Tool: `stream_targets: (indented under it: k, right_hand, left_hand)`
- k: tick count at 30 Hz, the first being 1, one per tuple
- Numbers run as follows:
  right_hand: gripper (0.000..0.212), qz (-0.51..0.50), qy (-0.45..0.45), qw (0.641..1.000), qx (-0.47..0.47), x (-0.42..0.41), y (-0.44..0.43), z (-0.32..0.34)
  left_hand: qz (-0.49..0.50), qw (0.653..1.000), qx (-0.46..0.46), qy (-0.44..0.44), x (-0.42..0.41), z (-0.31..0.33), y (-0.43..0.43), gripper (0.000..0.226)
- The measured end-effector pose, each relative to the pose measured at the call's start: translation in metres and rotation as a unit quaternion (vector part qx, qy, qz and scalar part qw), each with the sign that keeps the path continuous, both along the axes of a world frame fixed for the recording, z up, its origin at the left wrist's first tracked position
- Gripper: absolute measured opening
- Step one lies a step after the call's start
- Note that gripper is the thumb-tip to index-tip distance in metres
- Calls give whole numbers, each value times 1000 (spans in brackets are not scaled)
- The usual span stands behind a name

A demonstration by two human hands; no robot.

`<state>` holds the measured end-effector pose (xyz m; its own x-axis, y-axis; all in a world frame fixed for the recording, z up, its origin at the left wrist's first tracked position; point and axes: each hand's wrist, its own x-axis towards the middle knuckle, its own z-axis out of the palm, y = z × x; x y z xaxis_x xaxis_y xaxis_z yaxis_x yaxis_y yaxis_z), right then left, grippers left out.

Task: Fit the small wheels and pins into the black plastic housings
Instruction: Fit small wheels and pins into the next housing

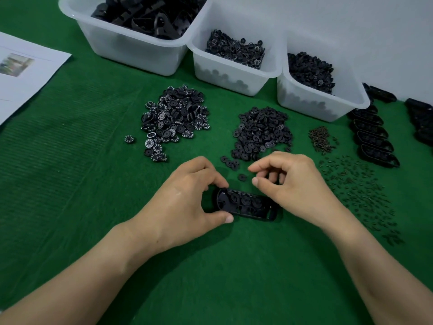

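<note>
Head view: the black housing (246,205) is laid flat on the green mat (93,184), near centre, open side up so parts can be dropped in. Several round wheels are seated inside (their number cannot be made out). Its left end is pinched between thumb and fingers of the left hand (185,205), evidently to steady it. The right hand (295,184) is held curled just above its far right edge; whether anything is pinched cannot be told. Plain wheels (262,132) and pins (356,188) are heaped within reach, farther off and rightward.
</note>
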<state>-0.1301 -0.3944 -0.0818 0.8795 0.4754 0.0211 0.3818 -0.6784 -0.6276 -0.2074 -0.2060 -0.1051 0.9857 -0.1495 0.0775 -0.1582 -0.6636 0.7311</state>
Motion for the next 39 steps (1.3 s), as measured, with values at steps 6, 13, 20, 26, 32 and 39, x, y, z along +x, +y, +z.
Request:
stream_targets:
  k: [6,13,20,26,32,39]
  right_hand:
    - [9,37,-22,998,-35,2,11,-2]
    - [10,110,-19,994,3,-11,-6,9]
    - [13,144,-73,987,-26,-20,-9,10]
    - [13,173,-95,978,-63,-18,-9,11]
    - [6,26,-78,996,-43,6,9,6]
    - [13,-1,-84,995,-56,8,28,-8]
  left_hand:
    - [1,1000,4,-4,-1,0,-1,42]
    - [5,1000,2,-6,0,0,-1,40]
    - [6,1000,-5,3,-1,0,-2,38]
    - [8,1000,4,-2,-1,-1,-1,38]
    - [3,1000,8,1,-1,-1,-1,40]
    - [4,1000,8,-2,-1,-1,-1,42]
